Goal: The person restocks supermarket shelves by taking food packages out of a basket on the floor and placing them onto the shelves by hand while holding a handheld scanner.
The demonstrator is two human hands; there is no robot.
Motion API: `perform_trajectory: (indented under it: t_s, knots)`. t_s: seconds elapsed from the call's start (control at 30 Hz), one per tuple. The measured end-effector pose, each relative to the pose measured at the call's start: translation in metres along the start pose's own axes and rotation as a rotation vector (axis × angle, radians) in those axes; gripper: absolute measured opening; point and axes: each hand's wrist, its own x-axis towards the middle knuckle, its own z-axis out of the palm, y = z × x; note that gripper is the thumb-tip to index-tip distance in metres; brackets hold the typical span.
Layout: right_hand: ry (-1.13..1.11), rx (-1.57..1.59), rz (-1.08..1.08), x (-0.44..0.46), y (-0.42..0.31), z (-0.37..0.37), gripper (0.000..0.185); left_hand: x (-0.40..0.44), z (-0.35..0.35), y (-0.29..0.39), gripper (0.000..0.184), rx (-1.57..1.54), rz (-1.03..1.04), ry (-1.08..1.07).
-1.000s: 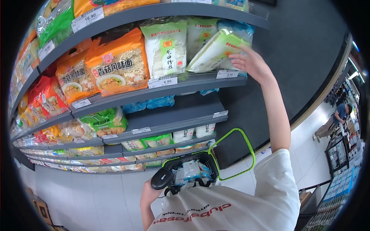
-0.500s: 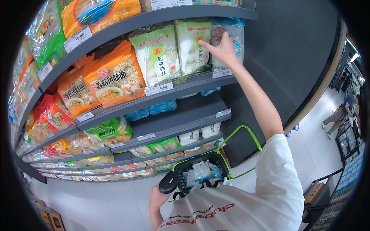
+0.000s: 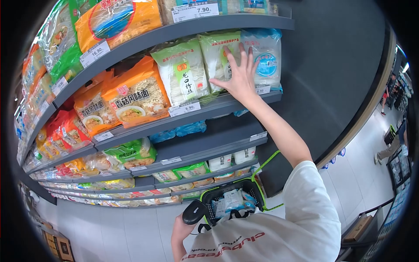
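Observation:
My right hand (image 3: 241, 81) is stretched out to the shelf with its fingers spread. It lies across the front of a green-and-white vermicelli bag (image 3: 214, 54), and its fingertips reach toward the neighbouring clear-and-blue vermicelli bag (image 3: 267, 65). Another green-topped vermicelli bag (image 3: 181, 72) stands just left of them. Low in the view, my left hand (image 3: 181, 229) is closed around a black oval device (image 3: 194, 212) with a small logo; most of its fingers are hidden beneath it. Beside the device is a black basket (image 3: 210, 196) with green handles, holding several blue-and-white packets (image 3: 231, 200).
Orange noodle bags (image 3: 135, 96) fill the same shelf to the left. A grey shelf edge (image 3: 196, 22) with price tags runs above my right hand. The dark end panel (image 3: 331, 78) rises on the right. A person (image 3: 390, 148) stands far off in the aisle.
My right hand has moved down and left from the clear-and-blue bag, and its fingers have spread over the green-and-white bag. My left hand still holds the device.

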Motion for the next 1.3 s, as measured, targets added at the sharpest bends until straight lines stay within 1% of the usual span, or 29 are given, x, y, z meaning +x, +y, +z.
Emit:
perform_trajectory:
  t_s: [0.17, 0.3, 0.37, 0.57, 0.67, 0.87, 0.97, 1.17, 1.3]
  knots:
    - [-0.041, -0.038, 0.045, -0.001, -0.001, 0.0, 0.1, 0.002, 0.006, 0.003, 0.028, 0.013, -0.002, -0.014]
    - [0.036, -0.069, 0.021, 0.004, -0.002, 0.008, 0.098, 0.003, 0.011, 0.006, 0.028, 0.03, -0.001, -0.04]
    - [0.066, -0.088, 0.007, 0.008, -0.003, 0.011, 0.096, 0.006, 0.014, -0.004, 0.028, 0.021, 0.003, -0.052]
    - [0.094, -0.085, 0.024, 0.012, -0.002, 0.023, 0.089, 0.006, 0.017, 0.006, 0.03, 0.03, 0.009, -0.046]
    - [0.19, -0.111, 0.024, 0.013, 0.003, 0.036, 0.089, 0.003, 0.019, 0.006, 0.031, 0.012, -0.004, -0.048]
    - [0.243, -0.097, -0.078, 0.047, -0.003, 0.017, 0.081, 0.002, 0.02, 0.01, 0.03, 0.044, -0.043, -0.053]
    - [0.26, -0.07, -0.083, 0.057, 0.001, 0.03, 0.076, 0.0, 0.023, 0.013, 0.03, 0.027, -0.053, -0.042]
    - [0.42, -0.052, -0.109, 0.063, 0.004, 0.055, 0.07, -0.002, 0.028, 0.013, 0.03, -0.004, -0.044, -0.021]
    - [0.362, -0.031, -0.123, 0.061, 0.002, 0.055, 0.065, 0.0, 0.031, 0.018, 0.031, -0.004, -0.038, -0.005]
